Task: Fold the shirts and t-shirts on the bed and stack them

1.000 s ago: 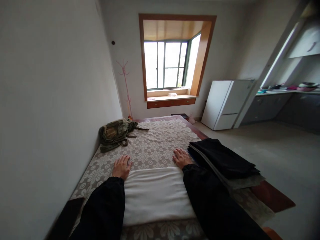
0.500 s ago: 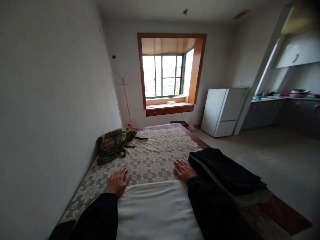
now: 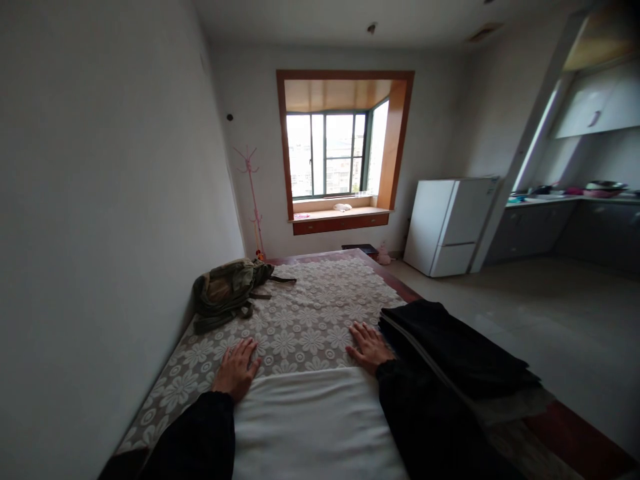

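A white cloth lies flat in front of me, its near part cut off by the bottom of the view. At its far left corner my left hand rests open, palm down, on the flower-patterned lace tablecloth. My right hand lies open and palm down by the far right corner, fingers spread on the lace. Neither hand grips anything. Just right of my right hand is a stack of folded dark fabric, partly behind my sleeve.
An olive backpack lies at the left, against the wall. The table's reddish edge shows on the right. Beyond stand a pink coat rack, a white fridge and a window; kitchen counters are far right.
The view has tilted up slightly, so everything sits a little lower. Both hands keep nearly the same place beside the white cloth.
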Action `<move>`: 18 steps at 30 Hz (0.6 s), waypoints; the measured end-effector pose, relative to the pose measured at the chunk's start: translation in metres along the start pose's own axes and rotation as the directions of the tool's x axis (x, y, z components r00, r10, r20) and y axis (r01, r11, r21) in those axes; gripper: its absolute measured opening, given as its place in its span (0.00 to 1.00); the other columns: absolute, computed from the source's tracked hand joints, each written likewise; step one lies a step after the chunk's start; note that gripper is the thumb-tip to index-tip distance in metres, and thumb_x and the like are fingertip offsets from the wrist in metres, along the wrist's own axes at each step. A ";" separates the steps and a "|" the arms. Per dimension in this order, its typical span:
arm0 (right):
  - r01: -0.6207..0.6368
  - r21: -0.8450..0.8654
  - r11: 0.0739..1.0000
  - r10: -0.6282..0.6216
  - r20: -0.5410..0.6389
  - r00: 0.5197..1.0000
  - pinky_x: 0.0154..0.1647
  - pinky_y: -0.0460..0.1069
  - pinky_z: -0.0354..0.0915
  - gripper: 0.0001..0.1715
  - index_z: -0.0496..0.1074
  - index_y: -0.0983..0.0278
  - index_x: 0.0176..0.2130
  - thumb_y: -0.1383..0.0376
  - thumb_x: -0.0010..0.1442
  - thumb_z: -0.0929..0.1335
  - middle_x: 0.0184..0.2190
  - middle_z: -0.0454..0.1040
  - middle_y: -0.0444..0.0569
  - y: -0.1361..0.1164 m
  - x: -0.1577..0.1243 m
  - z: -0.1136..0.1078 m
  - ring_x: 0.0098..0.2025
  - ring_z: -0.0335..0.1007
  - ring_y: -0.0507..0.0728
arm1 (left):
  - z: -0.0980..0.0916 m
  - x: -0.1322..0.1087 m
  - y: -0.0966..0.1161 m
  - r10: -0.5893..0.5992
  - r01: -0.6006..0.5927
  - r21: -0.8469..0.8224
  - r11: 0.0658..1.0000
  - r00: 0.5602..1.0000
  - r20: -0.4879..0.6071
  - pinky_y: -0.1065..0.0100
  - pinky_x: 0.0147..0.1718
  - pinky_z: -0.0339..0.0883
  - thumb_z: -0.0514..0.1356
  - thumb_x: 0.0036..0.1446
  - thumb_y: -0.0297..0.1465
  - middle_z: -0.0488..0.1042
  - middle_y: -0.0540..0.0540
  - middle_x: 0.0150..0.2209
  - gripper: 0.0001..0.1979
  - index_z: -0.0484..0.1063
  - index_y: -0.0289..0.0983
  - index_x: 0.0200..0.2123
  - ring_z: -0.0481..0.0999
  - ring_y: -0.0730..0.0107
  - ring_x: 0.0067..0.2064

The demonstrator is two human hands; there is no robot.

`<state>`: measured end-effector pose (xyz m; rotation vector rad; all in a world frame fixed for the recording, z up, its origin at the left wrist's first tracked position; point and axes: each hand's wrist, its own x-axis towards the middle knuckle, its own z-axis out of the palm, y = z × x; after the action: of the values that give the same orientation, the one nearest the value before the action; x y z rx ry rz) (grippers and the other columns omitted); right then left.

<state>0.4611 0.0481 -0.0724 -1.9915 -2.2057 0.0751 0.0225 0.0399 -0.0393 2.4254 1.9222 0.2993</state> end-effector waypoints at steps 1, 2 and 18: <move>0.000 0.002 1.000 0.000 0.002 1.000 0.74 0.62 0.41 0.43 0.60 0.60 0.71 0.42 0.68 0.56 0.75 0.52 0.52 0.001 0.000 0.000 0.76 0.41 0.66 | 0.000 0.001 -0.001 -0.003 0.003 -0.008 1.000 1.000 -0.001 0.48 0.71 0.44 0.48 0.68 0.42 0.62 0.43 0.71 0.28 0.65 0.42 0.67 0.56 0.56 0.73; 0.000 0.004 1.000 0.000 0.001 1.000 0.74 0.62 0.41 0.43 0.60 0.60 0.71 0.42 0.68 0.56 0.75 0.52 0.52 0.001 0.001 0.001 0.76 0.41 0.66 | 0.000 0.001 -0.001 -0.005 0.005 -0.016 1.000 1.000 -0.002 0.49 0.71 0.44 0.48 0.68 0.43 0.62 0.43 0.71 0.28 0.65 0.41 0.67 0.56 0.56 0.73; 0.029 0.010 1.000 -0.028 -0.075 0.997 0.72 0.63 0.45 0.40 0.64 0.61 0.69 0.43 0.69 0.57 0.73 0.58 0.55 0.000 0.000 0.003 0.75 0.46 0.67 | 0.001 0.002 0.002 -0.011 0.011 0.004 1.000 1.000 0.003 0.46 0.72 0.41 0.47 0.69 0.46 0.58 0.42 0.73 0.32 0.59 0.40 0.71 0.52 0.54 0.75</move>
<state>0.4611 0.0480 -0.0751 -1.9243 -2.1823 0.0088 0.0248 0.0417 -0.0396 2.4156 1.9357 0.2923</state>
